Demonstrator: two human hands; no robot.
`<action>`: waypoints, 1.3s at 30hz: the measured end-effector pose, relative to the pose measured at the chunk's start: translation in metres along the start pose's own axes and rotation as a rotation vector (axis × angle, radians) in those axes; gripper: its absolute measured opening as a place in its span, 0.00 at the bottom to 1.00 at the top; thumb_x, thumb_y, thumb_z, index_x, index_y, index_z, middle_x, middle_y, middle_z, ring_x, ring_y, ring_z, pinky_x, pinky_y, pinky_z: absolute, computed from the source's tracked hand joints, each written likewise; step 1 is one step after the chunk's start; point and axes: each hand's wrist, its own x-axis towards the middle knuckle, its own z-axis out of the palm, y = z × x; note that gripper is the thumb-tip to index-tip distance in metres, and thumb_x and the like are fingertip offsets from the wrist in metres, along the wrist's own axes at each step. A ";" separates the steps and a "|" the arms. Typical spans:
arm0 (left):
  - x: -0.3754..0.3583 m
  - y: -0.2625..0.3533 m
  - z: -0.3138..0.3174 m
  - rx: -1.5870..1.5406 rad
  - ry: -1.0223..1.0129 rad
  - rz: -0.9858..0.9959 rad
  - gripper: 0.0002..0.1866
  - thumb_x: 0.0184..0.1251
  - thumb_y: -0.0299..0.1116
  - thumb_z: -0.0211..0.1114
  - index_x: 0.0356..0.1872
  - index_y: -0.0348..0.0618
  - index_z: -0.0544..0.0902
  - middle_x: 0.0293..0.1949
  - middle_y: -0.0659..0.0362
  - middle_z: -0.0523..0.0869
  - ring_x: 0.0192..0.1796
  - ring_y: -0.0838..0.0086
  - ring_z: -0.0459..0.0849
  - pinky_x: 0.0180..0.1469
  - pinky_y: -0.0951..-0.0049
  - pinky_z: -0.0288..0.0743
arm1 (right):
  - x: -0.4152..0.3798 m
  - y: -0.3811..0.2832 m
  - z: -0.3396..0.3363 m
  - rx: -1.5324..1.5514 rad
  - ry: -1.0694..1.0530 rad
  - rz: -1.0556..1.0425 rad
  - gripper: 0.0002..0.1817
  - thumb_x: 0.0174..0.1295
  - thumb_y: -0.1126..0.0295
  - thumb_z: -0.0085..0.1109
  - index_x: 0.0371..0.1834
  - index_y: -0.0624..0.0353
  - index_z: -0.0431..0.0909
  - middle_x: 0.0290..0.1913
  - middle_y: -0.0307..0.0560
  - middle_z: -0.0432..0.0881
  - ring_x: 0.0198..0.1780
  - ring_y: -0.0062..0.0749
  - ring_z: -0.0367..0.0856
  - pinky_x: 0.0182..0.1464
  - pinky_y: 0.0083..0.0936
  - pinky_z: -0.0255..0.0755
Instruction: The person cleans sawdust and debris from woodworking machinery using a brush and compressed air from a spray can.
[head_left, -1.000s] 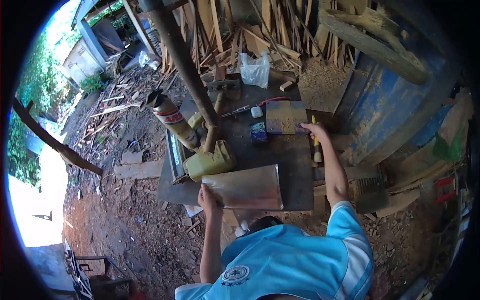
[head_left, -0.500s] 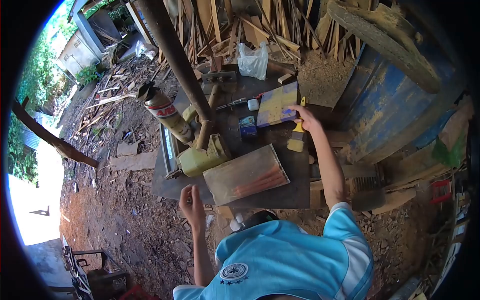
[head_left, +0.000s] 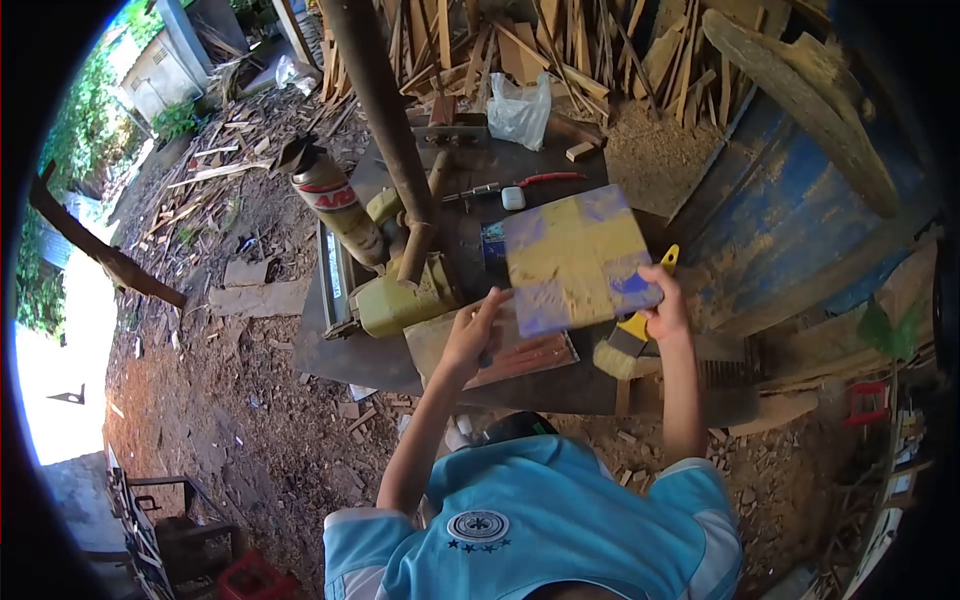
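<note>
My right hand [head_left: 668, 305] grips the lower right corner of a flat square board [head_left: 575, 250], purple with a broad yellow cross. A paintbrush [head_left: 640, 325] with a yellow handle and pale bristles is in the same hand, tilted below the board. My left hand [head_left: 472, 340] is at the board's lower left edge, index finger pointing toward it and the other fingers curled round something small and dark that I cannot make out. Beneath the board, a dusty flat case [head_left: 455, 345] with reddish sticks inside lies on the dark table [head_left: 390, 375]. A dark blue box [head_left: 493, 243] is partly hidden behind the board.
A spray can [head_left: 340, 205] leans beside a wooden post [head_left: 375, 110] and a green machine body [head_left: 405, 300]. Farther back are a white case [head_left: 513, 198], a red-handled tool [head_left: 550, 177] and a plastic bag [head_left: 518, 112]. Wood offcuts stand behind.
My right hand has lifted the board and paintbrush off the table and brought them nearer. My left hand has risen from the table's front edge to the board's left side.
</note>
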 end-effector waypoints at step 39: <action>0.040 0.055 0.046 0.658 -0.272 0.086 0.15 0.56 0.41 0.64 0.28 0.37 0.83 0.19 0.64 0.77 0.19 0.84 0.70 0.20 0.81 0.62 | 0.014 0.092 -0.082 -0.323 -0.279 0.425 0.13 0.67 0.65 0.37 0.40 0.61 0.71 0.27 0.42 0.76 0.15 0.16 0.63 0.12 0.13 0.53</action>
